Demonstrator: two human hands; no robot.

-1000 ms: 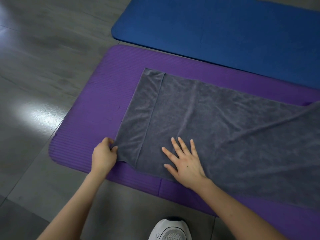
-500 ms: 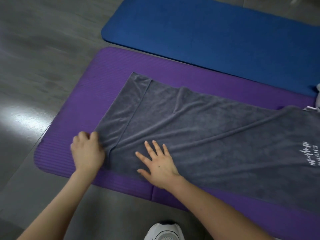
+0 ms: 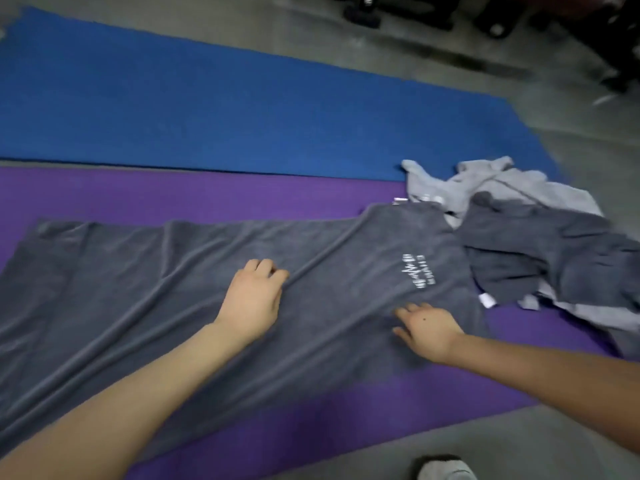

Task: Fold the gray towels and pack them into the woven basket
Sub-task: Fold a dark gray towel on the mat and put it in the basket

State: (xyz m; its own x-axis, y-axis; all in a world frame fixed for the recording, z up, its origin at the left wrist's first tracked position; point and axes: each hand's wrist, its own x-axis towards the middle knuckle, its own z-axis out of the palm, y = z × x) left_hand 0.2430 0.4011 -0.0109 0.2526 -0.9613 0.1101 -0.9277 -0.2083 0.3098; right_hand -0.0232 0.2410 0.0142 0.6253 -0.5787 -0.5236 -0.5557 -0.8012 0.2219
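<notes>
A dark gray towel lies spread lengthwise on the purple mat, creased, with white print near its right end. My left hand sits on the towel's middle, its fingers curled onto a raised fold that runs up to the right. My right hand lies flat on the towel near its right end, fingers spread. A crumpled pile of other towels, light gray and dark gray, lies at the mat's right end. No woven basket is in view.
A blue mat lies beyond the purple one. Gray floor surrounds both. Dark equipment stands at the far right. My white shoe shows at the bottom edge.
The view has swung right, bringing the towel pile in. My left hand left the towel's left corner for its middle. My right hand slid toward the right end.
</notes>
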